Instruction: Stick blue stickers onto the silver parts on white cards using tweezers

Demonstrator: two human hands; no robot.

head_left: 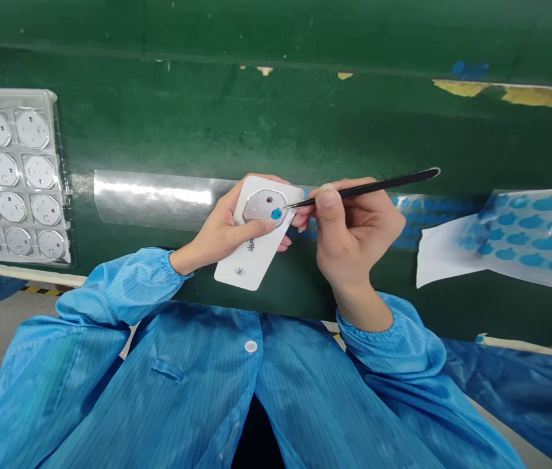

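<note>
Tilted in my left hand (229,228) is a white rectangular plate (239,260) with rounded corners and small black markings. My left thumb presses on its face while the fingers are behind it. A silvery octagonal part (259,202) with a dark hole sits at the plate's upper end. My right hand (356,228) pinches black tweezers (388,181), their back end pointing right. The tweezer tips meet a small round blue sticker (276,213) on the octagonal part; whether they grip it I cannot tell.
At the left stands a clear tray (55,163) of several octagonal parts. A transparent strip (153,198) lies behind my hands on the green table (207,117). Sheets of blue stickers (530,234) lie at the right. Torn yellowish patches (544,96) mark the table's far seam.
</note>
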